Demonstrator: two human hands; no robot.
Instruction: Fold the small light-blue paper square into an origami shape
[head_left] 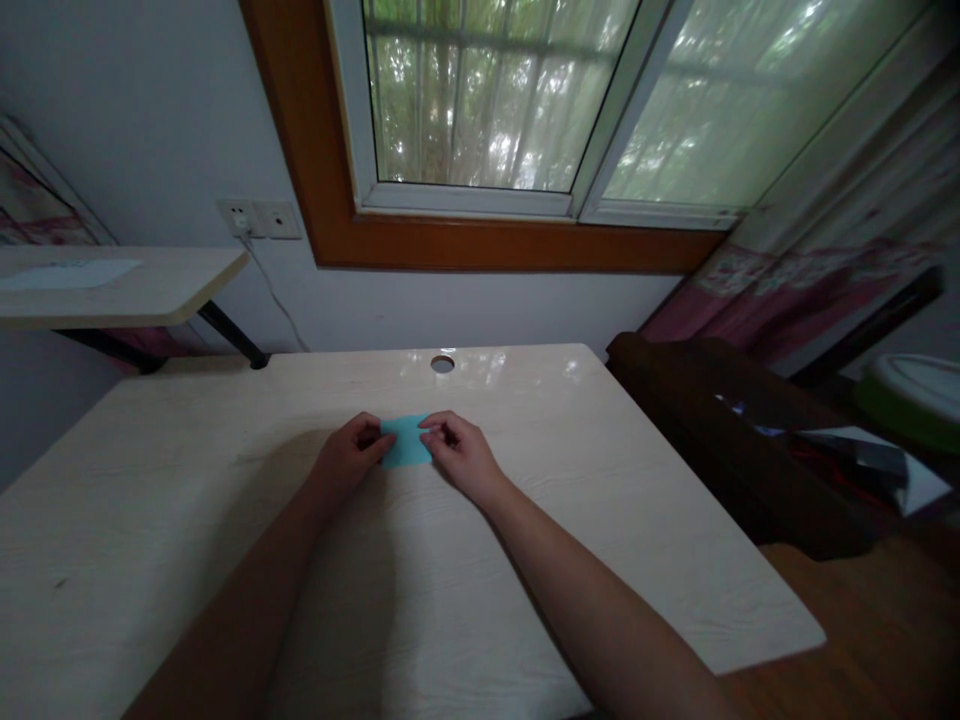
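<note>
A small turquoise piece of paper [406,444] is between my two hands, over the far middle of the pale desk [480,560]. My left hand [352,455] pinches its left edge, with the thumb lying across the front. On the other side, my right hand [463,455] has its thumb and forefinger closed at the right edge of the paper. The paper looks flat. Whether it rests on the desktop or is raised slightly is hard to tell.
Behind the hands, a round cable hole [442,365] sits near the desk's back edge. A raised shelf [120,285] stands at the left, below a wall socket [259,218] with a plugged-in cord. Dark wooden furniture [697,430] with items on it adjoins the right side.
</note>
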